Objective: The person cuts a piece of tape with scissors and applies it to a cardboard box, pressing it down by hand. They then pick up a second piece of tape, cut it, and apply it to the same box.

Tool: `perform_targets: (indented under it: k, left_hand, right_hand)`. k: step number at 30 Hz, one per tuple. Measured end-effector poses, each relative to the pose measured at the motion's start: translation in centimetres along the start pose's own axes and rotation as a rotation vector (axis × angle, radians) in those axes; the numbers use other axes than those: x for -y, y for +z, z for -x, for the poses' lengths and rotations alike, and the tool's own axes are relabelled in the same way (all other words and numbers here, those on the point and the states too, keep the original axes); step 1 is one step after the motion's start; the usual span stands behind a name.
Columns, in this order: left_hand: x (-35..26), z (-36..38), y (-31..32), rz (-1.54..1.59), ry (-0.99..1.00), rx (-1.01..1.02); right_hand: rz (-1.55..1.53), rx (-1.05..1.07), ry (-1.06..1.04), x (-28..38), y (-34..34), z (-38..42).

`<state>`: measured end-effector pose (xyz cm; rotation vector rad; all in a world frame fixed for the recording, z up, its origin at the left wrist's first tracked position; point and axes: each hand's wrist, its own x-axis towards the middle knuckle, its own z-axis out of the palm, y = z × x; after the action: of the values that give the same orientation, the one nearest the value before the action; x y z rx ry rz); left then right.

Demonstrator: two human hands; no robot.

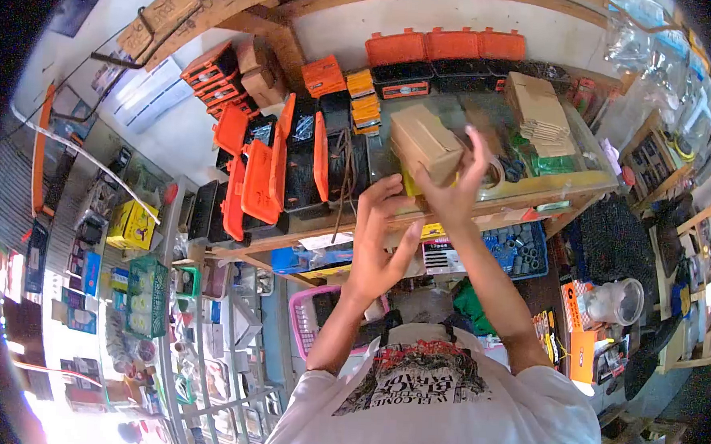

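A brown cardboard box stands on the glass-topped counter in front of me, with something yellow showing at its lower edge. My right hand is right at the box's near right corner, fingers stretched up and thumb apart, overlapping it in this view. Lower and to the left, my left hand is raised in front of the counter edge. Its fingers are spread and nothing is in it.
Orange-lidded black organizer cases stand open on the left. Flattened cardboard boxes lie stacked at the right. Under the counter are a blue tray of grey fittings and a pink basket. Orange cases line the back.
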<state>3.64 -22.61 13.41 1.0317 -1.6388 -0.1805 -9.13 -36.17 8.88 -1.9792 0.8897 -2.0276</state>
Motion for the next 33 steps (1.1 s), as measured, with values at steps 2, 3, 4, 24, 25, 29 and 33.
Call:
perform_targets:
  k: [2, 3, 4, 24, 25, 29, 33]
  left_hand:
    - [-0.4, 0.5, -0.5, 0.044, -0.016, -0.012]
    - [-0.7, 0.6, -0.8, 0.035, 0.009, -0.028]
    - [-1.0, 0.7, -1.4, 0.027, 0.032, -0.044]
    - [1.1, 1.0, -7.3, 0.781, -0.185, 0.499]
    - [1.2, 1.7, -7.0, 0.850, -0.320, 0.513]
    - [1.1, 4.1, -5.9, 1.042, -0.460, 0.524]
    - [0.6, 4.1, -6.5, 0.893, -0.396, 0.567]
  right_hand:
    - [-0.161, 0.002, -0.024, 0.0, -1.9, 0.7]
    - [-0.088, 0.009, -0.071, 1.4, -3.7, 0.3]
    - [-0.226, 0.012, -0.140, 1.7, -4.7, 0.2]
    - [-0.757, 0.478, 0.002, 9.7, -12.7, 4.7]
    - [-0.763, 0.492, -0.010, 9.6, -12.6, 4.8]
    - [-0.798, 0.481, -0.025, 9.4, -12.0, 5.7]
    - [-0.780, 0.522, -0.037, 9.6, -11.7, 5.6]
